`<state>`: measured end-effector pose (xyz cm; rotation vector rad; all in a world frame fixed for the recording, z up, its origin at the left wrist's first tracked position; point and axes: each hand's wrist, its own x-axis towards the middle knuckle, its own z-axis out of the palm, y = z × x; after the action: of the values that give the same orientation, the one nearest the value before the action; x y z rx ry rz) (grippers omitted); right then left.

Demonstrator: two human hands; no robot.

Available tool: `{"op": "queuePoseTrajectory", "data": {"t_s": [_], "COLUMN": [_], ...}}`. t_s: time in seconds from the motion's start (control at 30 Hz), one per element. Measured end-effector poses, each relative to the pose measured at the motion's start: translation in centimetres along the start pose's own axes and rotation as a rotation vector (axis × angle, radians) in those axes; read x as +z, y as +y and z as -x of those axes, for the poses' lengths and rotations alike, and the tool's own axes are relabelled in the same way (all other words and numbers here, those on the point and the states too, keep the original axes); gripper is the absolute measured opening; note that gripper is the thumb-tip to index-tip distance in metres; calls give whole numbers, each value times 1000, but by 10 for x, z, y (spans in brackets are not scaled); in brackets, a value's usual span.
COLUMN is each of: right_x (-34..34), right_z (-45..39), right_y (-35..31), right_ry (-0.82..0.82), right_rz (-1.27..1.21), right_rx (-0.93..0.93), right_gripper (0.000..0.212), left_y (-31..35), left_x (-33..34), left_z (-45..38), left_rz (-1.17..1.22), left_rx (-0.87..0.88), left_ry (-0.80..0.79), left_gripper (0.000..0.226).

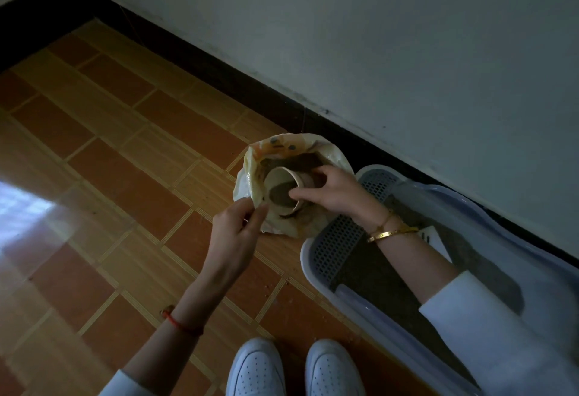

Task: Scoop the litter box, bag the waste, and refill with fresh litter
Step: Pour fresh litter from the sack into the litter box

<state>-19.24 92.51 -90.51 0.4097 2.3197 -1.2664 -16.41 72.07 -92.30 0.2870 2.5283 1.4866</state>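
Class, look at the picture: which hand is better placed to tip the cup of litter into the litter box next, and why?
The right hand. It already grips the paper cup, which holds litter, and its forearm lies over the litter box. The left hand pinches the bag rim, holding it open.

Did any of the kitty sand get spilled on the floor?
Yes, a little. Small crumbs of litter lie scattered on the tiled floor beside the litter box. The right hand tips a paper cup of litter inside the plastic bag, whose edge the left hand pinches.

Tilted litter-filled cup [283, 190], open bag [247, 176]
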Motion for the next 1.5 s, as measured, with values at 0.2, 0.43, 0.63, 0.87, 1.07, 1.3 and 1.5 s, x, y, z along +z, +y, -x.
{"op": "queuePoseTrajectory", "data": {"t_s": [0.2,0.43,0.63,0.87,1.07,1.3,1.5], "right_x": [-8,-29,-40,-40,-41,-43,-54], "right_z": [38,87,116,116,114,112,111], "right_y": [14,60,115,136,134,129,123], "right_ry": [37,170,456,476,433,594,739], "right_rz": [-291,-562,-275,250,395,680,838], "right_rx": [-57,-179,-108,-154,-181,-284,-291], "right_gripper": [82,71,77,90,93,92,92], "left_y": [4,9,11,9,6,7,9], "left_x": [5,9,16,19,20,20,21], "left_z": [8,16,18,19,18,16,16], "left_rz": [-6,-18,-48,-61,-51,-70,-63], "left_rx": [-16,-9,0,31,38,49,24], "left_ry": [-11,-18,3,11,39,46,40], "left_gripper": [24,20,20,26,41,35,29]}}
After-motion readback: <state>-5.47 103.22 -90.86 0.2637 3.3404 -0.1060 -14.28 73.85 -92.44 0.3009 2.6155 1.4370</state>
